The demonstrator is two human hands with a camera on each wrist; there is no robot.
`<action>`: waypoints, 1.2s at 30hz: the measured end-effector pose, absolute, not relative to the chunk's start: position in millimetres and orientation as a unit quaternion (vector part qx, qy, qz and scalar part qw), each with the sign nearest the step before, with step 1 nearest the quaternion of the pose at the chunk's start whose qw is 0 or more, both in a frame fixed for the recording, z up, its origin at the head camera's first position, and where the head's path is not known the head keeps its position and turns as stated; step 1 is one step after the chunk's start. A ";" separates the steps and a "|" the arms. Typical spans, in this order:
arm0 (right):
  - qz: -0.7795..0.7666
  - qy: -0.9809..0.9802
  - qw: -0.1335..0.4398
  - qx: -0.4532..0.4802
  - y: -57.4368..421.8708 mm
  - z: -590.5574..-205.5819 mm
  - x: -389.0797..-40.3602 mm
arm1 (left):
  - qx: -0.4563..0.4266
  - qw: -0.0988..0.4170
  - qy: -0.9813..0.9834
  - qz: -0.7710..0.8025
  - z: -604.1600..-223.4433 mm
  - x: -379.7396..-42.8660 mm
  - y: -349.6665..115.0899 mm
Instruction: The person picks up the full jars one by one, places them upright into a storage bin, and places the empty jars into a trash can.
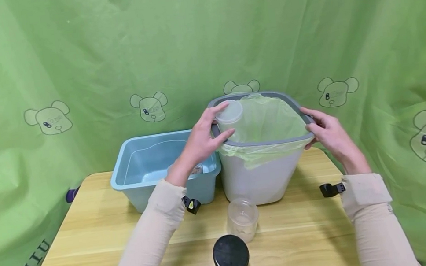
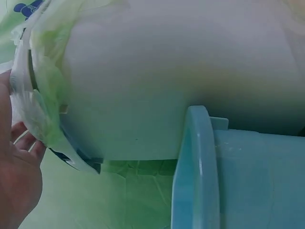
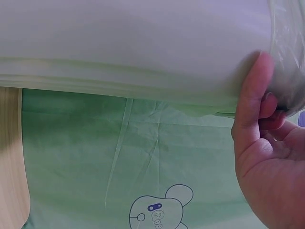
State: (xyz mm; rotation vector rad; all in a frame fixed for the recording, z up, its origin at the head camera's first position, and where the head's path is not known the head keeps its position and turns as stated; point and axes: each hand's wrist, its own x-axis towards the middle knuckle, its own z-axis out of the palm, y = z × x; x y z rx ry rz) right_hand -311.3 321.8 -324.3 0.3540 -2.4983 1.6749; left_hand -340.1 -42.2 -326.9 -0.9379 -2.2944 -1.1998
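A white trash bin [image 1: 262, 175] with a grey rim stands on the table, lined with a thin green bag [image 1: 270, 115] folded over the rim. My left hand [image 1: 205, 136] is at the bin's left rim, thumb and fingers around a translucent round plastic jar [image 1: 230, 112] just inside the opening. In the left wrist view, the left fingers [image 2: 32, 145] curl beside the bagged rim and most of the jar is hidden. My right hand [image 1: 329, 134] grips the bin's right rim; its thumb and fingers [image 3: 257, 86] show against the bin's side in the right wrist view.
Left of the bin stands a blue plastic tub [image 1: 136, 188], with a small item [image 1: 197, 169] partly visible inside. In front are a clear jar [image 1: 243, 220] and a jar with a black lid [image 1: 231, 257]. A green printed curtain [image 1: 89, 68] hangs behind the wooden table [image 1: 79, 242].
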 end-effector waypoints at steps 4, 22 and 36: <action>0.559 -0.819 0.055 0.119 321.1 -324.9 -311.5 | -0.319 0.169 -0.818 -0.447 -330.4 -340.2 -42.6; 0.548 -0.827 0.057 0.114 322.0 -325.8 -311.6 | -0.291 0.154 -0.825 -0.459 -335.3 -341.8 -41.1; 0.554 -0.821 0.061 0.122 322.0 -327.7 -312.2 | -0.314 0.160 -0.844 -0.404 -336.9 -341.6 -42.1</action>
